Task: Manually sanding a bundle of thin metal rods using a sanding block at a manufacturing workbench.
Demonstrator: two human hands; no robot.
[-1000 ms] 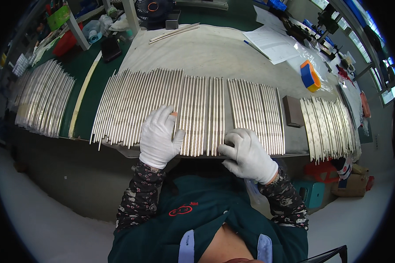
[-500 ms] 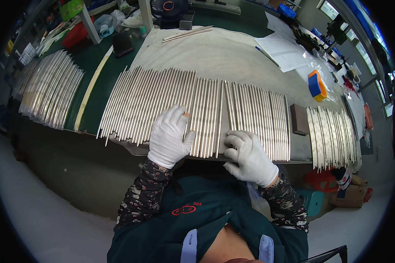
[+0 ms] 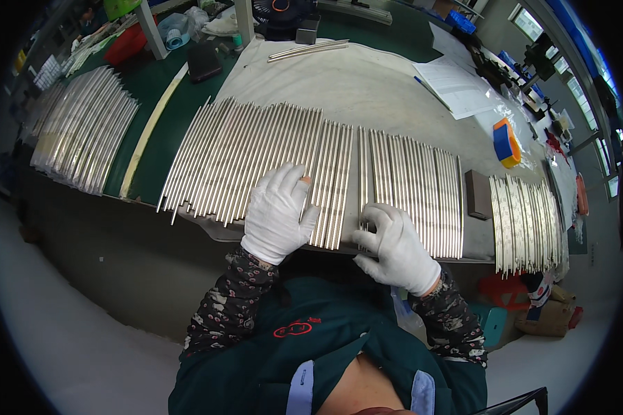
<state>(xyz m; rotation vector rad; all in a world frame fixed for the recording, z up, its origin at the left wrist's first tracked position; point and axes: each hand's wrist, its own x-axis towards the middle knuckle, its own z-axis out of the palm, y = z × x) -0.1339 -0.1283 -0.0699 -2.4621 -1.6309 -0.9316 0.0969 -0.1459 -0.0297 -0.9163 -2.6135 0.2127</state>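
On the counter (image 3: 367, 90) the metal rods (image 3: 256, 159) lie side by side in a row. The left hand (image 3: 277, 214) rests flat on them, fingers spread wide. The right hand (image 3: 394, 245) has curled fingers (image 3: 375, 216) touching the near rod ends beside a narrow gap.

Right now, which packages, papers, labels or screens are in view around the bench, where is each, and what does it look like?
Paper sheets: far right of the bench, white, flat.
Tape roll: right of the rods, blue and orange.
Cardboard box: on the floor below the bench's right end, brown.
Teal box: beside it.
No screens visible.
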